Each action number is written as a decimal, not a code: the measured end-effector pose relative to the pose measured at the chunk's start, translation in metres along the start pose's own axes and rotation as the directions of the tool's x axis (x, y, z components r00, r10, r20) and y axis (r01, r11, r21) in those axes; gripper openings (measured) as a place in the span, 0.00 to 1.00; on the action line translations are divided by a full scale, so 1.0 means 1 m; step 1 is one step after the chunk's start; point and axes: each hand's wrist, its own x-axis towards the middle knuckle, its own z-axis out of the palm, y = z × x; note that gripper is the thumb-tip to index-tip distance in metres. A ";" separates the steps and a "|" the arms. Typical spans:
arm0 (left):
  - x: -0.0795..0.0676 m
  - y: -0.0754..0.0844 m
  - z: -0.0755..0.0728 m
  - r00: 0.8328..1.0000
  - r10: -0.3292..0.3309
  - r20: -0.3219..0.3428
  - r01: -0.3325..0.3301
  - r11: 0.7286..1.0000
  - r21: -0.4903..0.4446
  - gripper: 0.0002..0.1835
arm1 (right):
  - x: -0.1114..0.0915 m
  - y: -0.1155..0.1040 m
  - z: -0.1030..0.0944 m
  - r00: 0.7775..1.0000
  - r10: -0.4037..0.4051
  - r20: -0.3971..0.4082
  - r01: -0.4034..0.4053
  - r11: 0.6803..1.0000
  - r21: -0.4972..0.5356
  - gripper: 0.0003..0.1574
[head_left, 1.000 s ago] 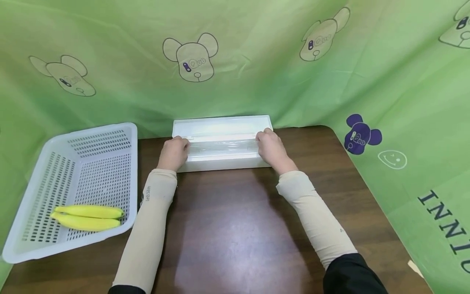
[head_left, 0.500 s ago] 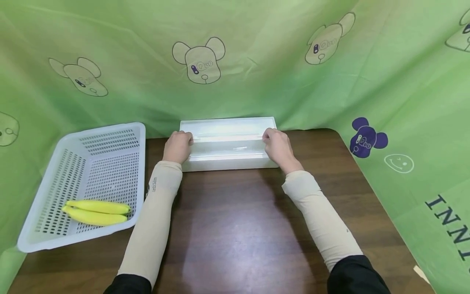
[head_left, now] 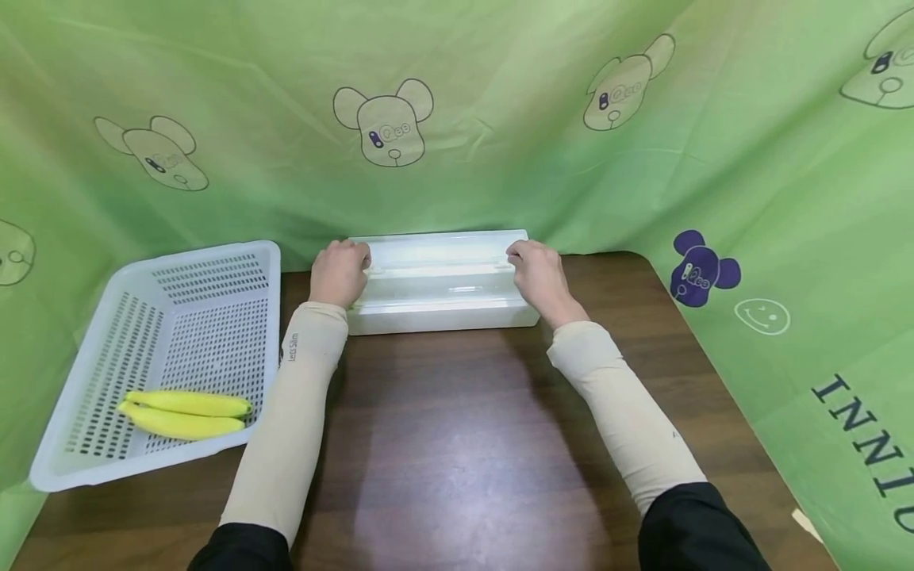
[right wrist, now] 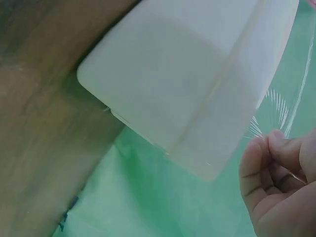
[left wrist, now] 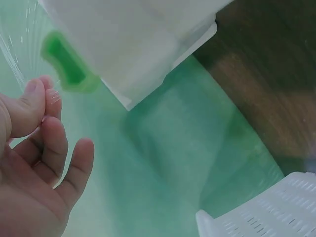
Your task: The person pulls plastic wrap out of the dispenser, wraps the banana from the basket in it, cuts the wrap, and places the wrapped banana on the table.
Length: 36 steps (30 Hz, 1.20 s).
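A long white cling film dispenser box [head_left: 443, 319] stands at the back of the table, its lid tilted up behind. Clear cling film [head_left: 435, 287] spans it between both hands. At the box's left end, my left hand [head_left: 339, 274] pinches one corner of the film between thumb and index finger; the film [left wrist: 19, 59] rises from that pinch in the left wrist view. My right hand [head_left: 540, 277] pinches the other corner, and stretched creases of film [right wrist: 276, 111] show by its fingertips in the right wrist view. A green piece [left wrist: 69, 61] sits on the box's left end.
To the left stands a pale perforated plastic basket [head_left: 267, 333] holding two yellow bananas [head_left: 186, 415]. A green curtain [head_left: 485, 159] printed with bear heads hangs right behind the box. The brown wooden table [head_left: 443, 444] extends in front.
Both hands have moved a little away from me and up towards the lid, pulling the film along. The film across the box looks smoother. The head view has shifted slightly.
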 end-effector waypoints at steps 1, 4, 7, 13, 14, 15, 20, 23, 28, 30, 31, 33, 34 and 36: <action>0.001 0.000 -0.001 1.000 0.003 -0.001 -0.003 1.000 0.002 0.10 | 0.001 0.000 -0.001 1.000 0.003 0.000 -0.003 1.000 -0.011 0.06; 0.003 0.000 -0.003 1.000 0.004 0.000 -0.004 1.000 0.007 0.11 | 0.003 -0.001 -0.005 1.000 0.023 0.019 -0.022 0.998 -0.051 0.05; 0.005 0.000 -0.006 1.000 0.002 -0.006 -0.002 1.000 0.010 0.11 | 0.005 -0.002 -0.008 0.998 0.047 0.043 -0.043 0.995 -0.087 0.05; 0.008 0.001 -0.012 1.000 -0.016 -0.014 0.016 1.000 -0.003 0.13 | 0.012 -0.002 -0.012 0.996 0.059 0.062 -0.055 0.996 -0.075 0.05; 0.009 0.001 -0.013 1.000 -0.020 -0.015 0.020 1.000 -0.003 0.12 | 0.014 -0.003 -0.013 0.996 0.062 0.062 -0.058 0.996 -0.064 0.05; 0.009 0.002 -0.014 1.000 -0.022 -0.017 0.022 1.000 -0.004 0.12 | 0.016 -0.003 -0.015 0.996 0.064 0.063 -0.061 0.997 -0.050 0.05; 0.014 0.003 -0.023 0.999 -0.024 -0.045 0.024 1.000 0.000 0.09 | 0.027 -0.007 -0.023 0.998 0.029 0.050 -0.029 1.000 -0.003 0.05; 0.016 0.003 -0.029 0.998 -0.022 -0.064 0.022 1.000 0.000 0.08 | 0.036 -0.009 -0.026 0.999 0.014 0.045 -0.014 1.000 -0.003 0.05; 0.017 0.004 -0.038 0.996 -0.042 -0.082 0.041 0.999 -0.016 0.06 | 0.050 -0.012 -0.031 0.999 0.016 0.031 -0.017 1.000 0.009 0.05; 0.018 0.005 -0.042 0.995 -0.053 -0.088 0.052 0.998 -0.021 0.06 | 0.055 -0.013 -0.032 1.000 0.018 0.018 -0.019 1.000 0.020 0.05; 0.018 0.005 -0.043 0.994 -0.058 -0.092 0.056 0.998 -0.024 0.07 | 0.058 -0.014 -0.032 1.000 0.021 0.013 -0.021 0.999 0.024 0.06; 0.019 0.005 -0.046 0.993 -0.061 -0.101 0.059 0.998 -0.025 0.07 | 0.061 -0.016 -0.033 1.000 0.030 0.005 -0.030 0.999 0.034 0.06; 0.019 0.005 -0.047 0.993 -0.061 -0.105 0.059 0.998 -0.027 0.08 | 0.063 -0.017 -0.033 0.999 0.035 0.003 -0.035 0.999 0.039 0.06; 0.020 0.005 -0.049 0.992 -0.060 -0.110 0.057 0.998 -0.026 0.08 | 0.064 -0.019 -0.034 0.999 0.049 0.006 -0.050 0.998 0.050 0.06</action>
